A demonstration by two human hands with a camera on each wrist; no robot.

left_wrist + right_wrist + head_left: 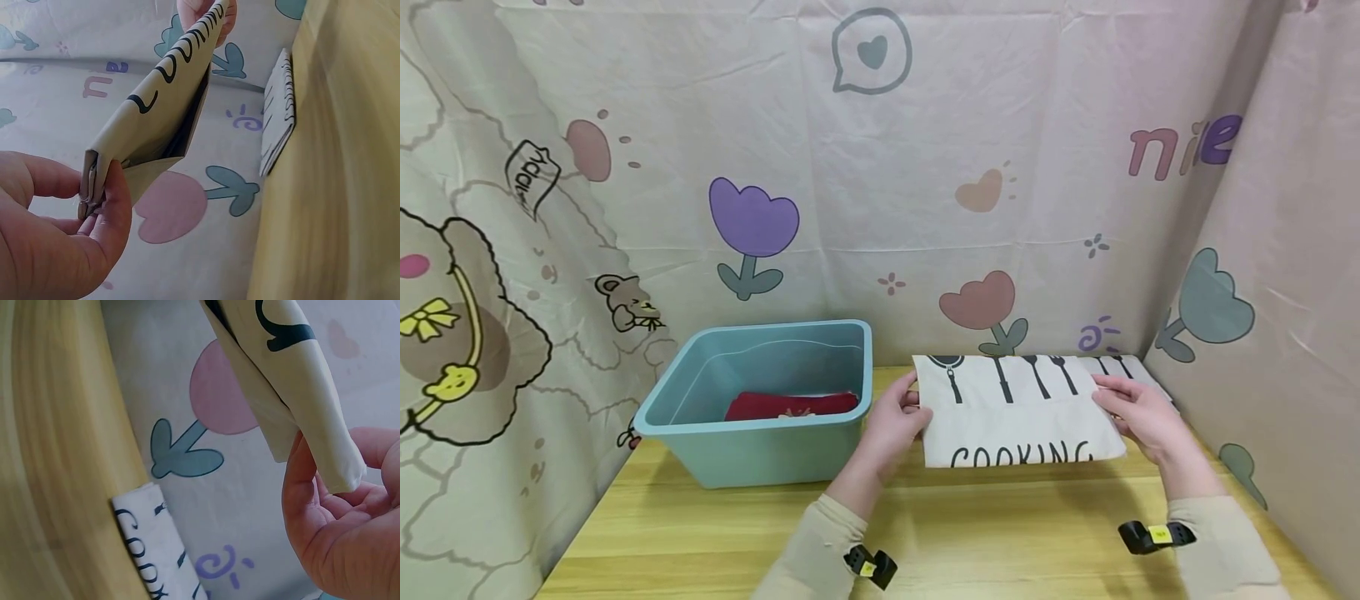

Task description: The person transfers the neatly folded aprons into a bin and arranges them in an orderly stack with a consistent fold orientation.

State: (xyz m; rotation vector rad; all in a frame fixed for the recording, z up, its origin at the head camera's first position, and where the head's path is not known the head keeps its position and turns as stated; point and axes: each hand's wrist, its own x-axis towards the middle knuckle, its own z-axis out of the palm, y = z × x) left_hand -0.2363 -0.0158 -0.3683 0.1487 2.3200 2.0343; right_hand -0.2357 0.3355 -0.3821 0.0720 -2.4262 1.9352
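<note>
A folded white cloth (pixel 1007 417) printed with dark utensils and the word COOKING is held up above the table between both hands. My left hand (pixel 895 421) pinches its left edge, thumb in front; the left wrist view shows the stacked folds of the cloth (pixel 147 115) between thumb and fingers. At the opposite edge my right hand (pixel 1138 412) pinches the cloth, and the right wrist view shows its corner (pixel 334 469) in the fingers. Behind, a second folded cloth (pixel 1123 368) with the same print lies on the table, partly hidden by the held one.
To the left stands a light blue plastic bin (pixel 767 458) with a folded red cloth (pixel 790 406) inside. The wooden table (pixel 715 542) meets a printed curtain (pixel 865 167) at the back and on both sides.
</note>
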